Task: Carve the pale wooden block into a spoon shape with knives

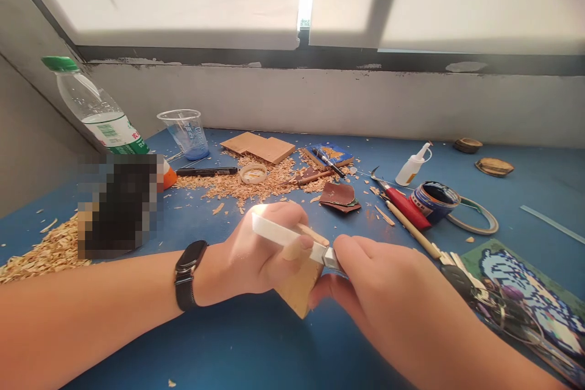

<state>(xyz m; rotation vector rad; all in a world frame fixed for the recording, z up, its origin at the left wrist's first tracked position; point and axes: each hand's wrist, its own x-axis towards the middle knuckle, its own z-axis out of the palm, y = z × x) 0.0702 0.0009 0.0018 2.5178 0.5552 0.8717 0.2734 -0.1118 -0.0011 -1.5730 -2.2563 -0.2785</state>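
My left hand, with a black watch on its wrist, is closed around the white handle of a knife. The knife's metal end sits at the top of a small light wood block. The block is held between both hands just above the blue table. My right hand grips the block's right side, and its thumb rests against the metal end of the knife. The blade's tip is hidden by my fingers.
Wood shavings lie behind the hands and at the left edge. A plastic bottle, a clear cup, wood boards, sandpaper, a glue bottle, a red-handled tool, a paint tin and a picture board surround them.
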